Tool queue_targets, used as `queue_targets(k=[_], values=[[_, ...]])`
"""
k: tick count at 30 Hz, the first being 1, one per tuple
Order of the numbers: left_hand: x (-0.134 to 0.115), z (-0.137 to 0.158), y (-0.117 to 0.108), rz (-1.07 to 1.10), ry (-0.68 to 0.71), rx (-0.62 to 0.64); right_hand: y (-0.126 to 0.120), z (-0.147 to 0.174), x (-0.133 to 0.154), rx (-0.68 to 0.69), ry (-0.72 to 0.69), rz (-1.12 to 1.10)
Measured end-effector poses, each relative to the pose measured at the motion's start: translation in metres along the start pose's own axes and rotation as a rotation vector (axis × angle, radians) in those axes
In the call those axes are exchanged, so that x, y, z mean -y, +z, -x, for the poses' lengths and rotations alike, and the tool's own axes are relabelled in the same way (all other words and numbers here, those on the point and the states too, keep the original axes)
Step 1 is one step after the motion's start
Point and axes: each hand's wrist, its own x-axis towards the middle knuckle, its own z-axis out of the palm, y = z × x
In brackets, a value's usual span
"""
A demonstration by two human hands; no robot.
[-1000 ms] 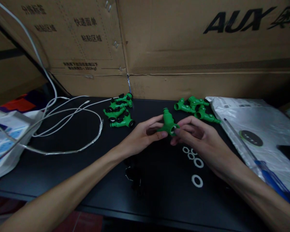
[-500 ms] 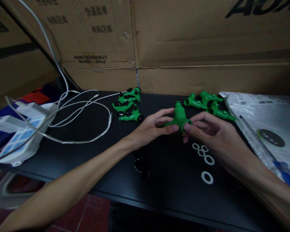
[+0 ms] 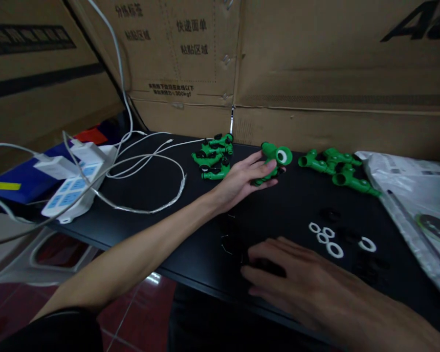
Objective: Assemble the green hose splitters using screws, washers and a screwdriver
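Green plastic pipe splitter (image 3: 270,148), raised over a black table (image 3: 286,203) in the person's left hand (image 3: 245,177); every other place here is given from this splitter. The left thumb presses on its near side and fingers wrap beneath, a firm grasp. Its wide mouth faces the viewer, with a white washer (image 3: 279,152) sitting inside.

In front of the splitter, nearer the table's front edge, is the right hand (image 3: 280,269), blurred, fingers curled low beside some small black pieces (image 3: 232,243). Whether it grips one of them cannot be told.

Just left of the splitter lies a cluster of green splitters with black fittings (image 3: 215,168) on them. To its right lies a cluster of plain green splitters (image 3: 355,183), showing no black fittings. In front and to the right are loose white rings (image 3: 329,247), four bunched and one apart, with dark parts (image 3: 330,213) near them, too dim to make out.

As a judgement, the left cluster looks finished, the held splitter looks partway with its washer in, and the plain cluster looks untouched.

Farther right is a silvery plastic bag (image 3: 399,171); well to the left, a white power strip (image 3: 65,213) and loose cables (image 3: 157,211). A cardboard box (image 3: 333,88) stands behind.
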Motion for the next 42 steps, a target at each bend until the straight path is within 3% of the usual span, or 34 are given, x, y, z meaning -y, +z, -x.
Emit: queue_targets(k=[5, 10, 13, 15, 18, 22, 27, 32, 35, 37, 42], values=[[0.001, 0.001, 0.003, 0.014, -0.039, 0.024, 0.011, -0.004, 0.006, 0.04, -0.049, 0.106], [0.003, 0.004, 0.008, -0.029, -0.1, 0.004, -0.019, 0.011, -0.001, -0.072, 0.023, 0.178], [0.004, 0.005, 0.009, -0.033, -0.127, -0.007, -0.042, 0.038, -0.029, -0.238, 0.145, 0.284], [0.006, 0.006, 0.009, -0.029, -0.132, -0.006, -0.05, 0.058, -0.056, -0.318, 0.328, 0.343], [0.008, 0.006, 0.007, -0.022, -0.137, 0.0, -0.049, 0.079, -0.092, -0.26, 0.495, 0.36], [0.009, 0.005, 0.007, -0.021, -0.155, 0.006, -0.04, 0.084, -0.115, -0.216, 0.529, 0.322], [0.01, 0.006, 0.009, -0.019, -0.164, -0.006, -0.053, 0.064, -0.108, -0.246, 0.558, 0.203], [0.008, 0.008, 0.011, -0.081, -0.181, -0.056, -0.067, 0.026, -0.086, -0.515, 0.596, -0.143], [0.007, 0.008, 0.011, -0.116, -0.188, -0.1, -0.059, 0.011, -0.079, -0.666, 0.581, -0.383], [0.007, 0.007, 0.01, -0.128, -0.185, -0.114, -0.049, 0.008, -0.078, -0.698, 0.586, -0.457], [0.007, 0.007, 0.008, -0.155, -0.189, -0.129, -0.029, 0.011, -0.077, -0.657, 0.567, -0.361]])
